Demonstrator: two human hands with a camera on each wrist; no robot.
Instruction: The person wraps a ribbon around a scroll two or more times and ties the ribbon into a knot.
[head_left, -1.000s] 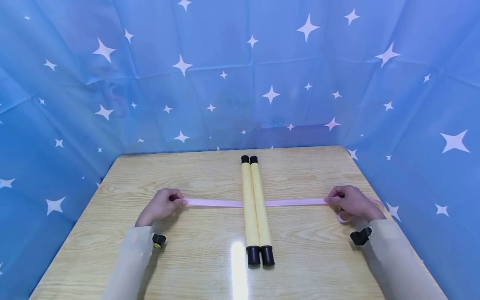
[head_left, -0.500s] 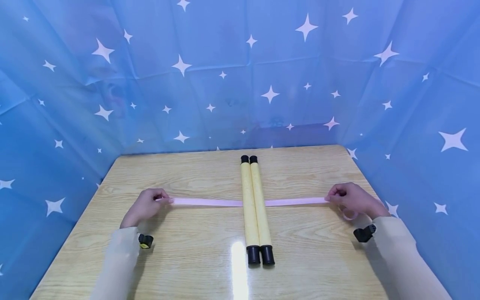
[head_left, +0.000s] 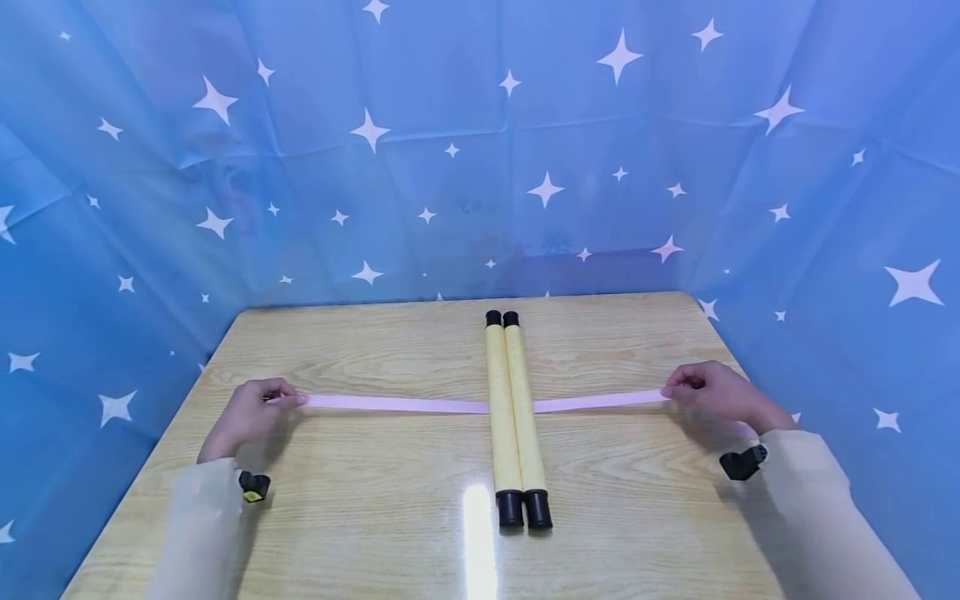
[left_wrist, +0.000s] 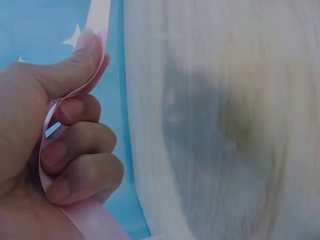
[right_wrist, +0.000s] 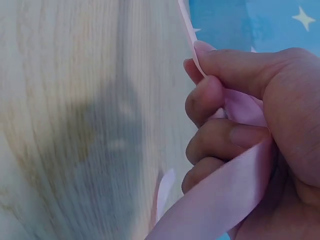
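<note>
Pinching pink ribbon [head_left: 397, 404], the left hand [head_left: 249, 412] and right hand [head_left: 722, 395] flank yellow rolls [head_left: 503, 408] that only the head view shows.

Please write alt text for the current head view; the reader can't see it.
A person's left hand and right hand hold a flat pink ribbon running sideways beneath two pale-yellow, black-capped cylindrical rods lying side by side on a light wood-grain table. Behind hangs a blue cloth backdrop printed with white stars.
</note>
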